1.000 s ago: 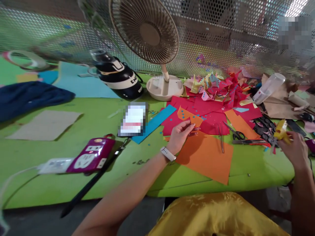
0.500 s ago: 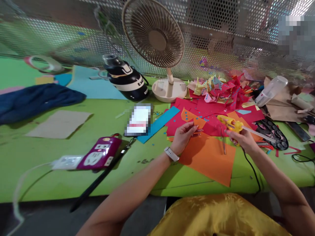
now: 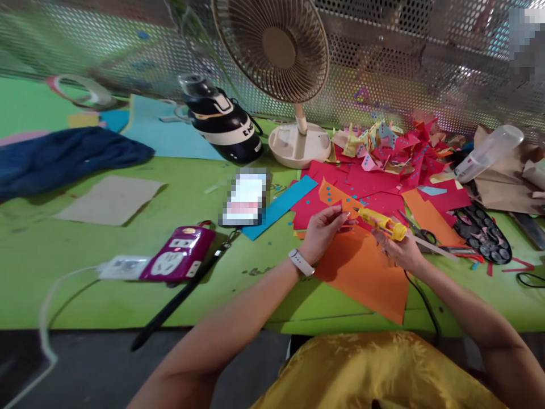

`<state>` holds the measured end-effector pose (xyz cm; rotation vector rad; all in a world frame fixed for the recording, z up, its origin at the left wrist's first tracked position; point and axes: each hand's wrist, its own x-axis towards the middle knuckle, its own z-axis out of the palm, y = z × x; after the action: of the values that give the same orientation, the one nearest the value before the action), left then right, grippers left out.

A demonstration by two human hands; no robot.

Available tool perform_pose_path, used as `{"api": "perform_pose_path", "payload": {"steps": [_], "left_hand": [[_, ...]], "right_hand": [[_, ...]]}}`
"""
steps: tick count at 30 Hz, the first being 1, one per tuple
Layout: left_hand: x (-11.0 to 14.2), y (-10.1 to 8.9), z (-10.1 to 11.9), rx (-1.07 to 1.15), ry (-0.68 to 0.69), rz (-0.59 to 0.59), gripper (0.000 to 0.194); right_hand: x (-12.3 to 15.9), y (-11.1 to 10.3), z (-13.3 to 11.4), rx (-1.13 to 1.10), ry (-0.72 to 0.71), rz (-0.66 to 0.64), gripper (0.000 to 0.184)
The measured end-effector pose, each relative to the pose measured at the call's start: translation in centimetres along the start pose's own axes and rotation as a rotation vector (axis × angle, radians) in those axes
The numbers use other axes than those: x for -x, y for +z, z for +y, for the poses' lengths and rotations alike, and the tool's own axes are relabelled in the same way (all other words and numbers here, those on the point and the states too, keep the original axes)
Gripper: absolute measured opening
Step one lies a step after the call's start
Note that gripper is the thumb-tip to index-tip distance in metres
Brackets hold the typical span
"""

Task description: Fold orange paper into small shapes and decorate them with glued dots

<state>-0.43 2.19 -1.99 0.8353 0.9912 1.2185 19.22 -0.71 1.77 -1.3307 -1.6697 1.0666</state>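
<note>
My left hand is closed in a pinch on a small piece of orange paper, above a larger orange sheet. A yellow hot glue gun is gripped in my right hand. Its nozzle points left, close to the fingertips of my left hand, and a whitish glue stick sticks out at its back. Beneath both hands lie red sheets with small blue dots scattered on them. An orange strip with blue dots lies just beyond my left hand.
Folded red and yellow paper pieces are heaped behind. To the left are a phone, a blue strip, a purple power strip, a black bottle and a fan. Scissors lie right of the glue gun.
My right hand has brought the glue gun left and turned it, so its nozzle is now by my left fingertips. The tweezers seen earlier no longer show. The view has shifted slightly.
</note>
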Motion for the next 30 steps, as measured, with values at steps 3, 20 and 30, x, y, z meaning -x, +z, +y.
{"api": "perform_pose_path", "payload": {"steps": [3,20,30], "left_hand": [[0.1,0.0,0.0,-0.004,-0.001,-0.012,0.043],[0.3,0.2,0.1,-0.023,0.012,-0.06,0.041],[0.3,0.2,0.2,-0.015,0.014,-0.049,0.044]], "right_hand": [[0.0,0.0,-0.4,-0.054,0.001,-0.001,0.041],[-0.1,0.3,0.5,-0.03,-0.044,0.047,0.033],[0.0,0.3,0.9,-0.033,0.018,0.014,0.038]]}}
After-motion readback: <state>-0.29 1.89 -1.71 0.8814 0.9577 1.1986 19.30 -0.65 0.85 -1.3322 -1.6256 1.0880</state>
